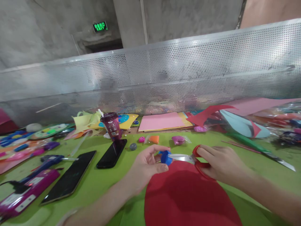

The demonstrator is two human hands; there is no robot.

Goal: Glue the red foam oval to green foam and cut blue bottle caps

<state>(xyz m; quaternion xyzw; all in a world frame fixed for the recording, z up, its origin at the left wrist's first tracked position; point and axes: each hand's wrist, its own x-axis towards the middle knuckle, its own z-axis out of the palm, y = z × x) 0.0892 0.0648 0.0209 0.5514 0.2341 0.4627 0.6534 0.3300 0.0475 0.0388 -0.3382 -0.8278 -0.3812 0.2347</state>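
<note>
Paper [188, 201], red and rounded along its far edge, is lying closest to you on the green table [91, 179]. At its far edge, your left hand [147, 164] is pinching a blue piece [166, 157], thumb and fingers clamped on it. Your right hand [221, 161] is gripping red-handled scissors [181, 157], its fingers curling around the handles; the blades are pointing left, reaching the blue piece, though you cannot tell whether they are cutting into it. Over on your left, a purple power strip [30, 191], a blue glue gun [37, 171], a larger phone [70, 177] and a smaller phone [112, 153] are lying. Beyond your hands, an orange packet [154, 139] and a purple packet [179, 140] are resting, while a lidded cup [112, 125] is standing just behind the smaller phone. Pink sheets [162, 121] are lying farther back. Past them, a perforated metal screen [188, 66] is stretching across, and a green exit sign [100, 26] is glowing.
</note>
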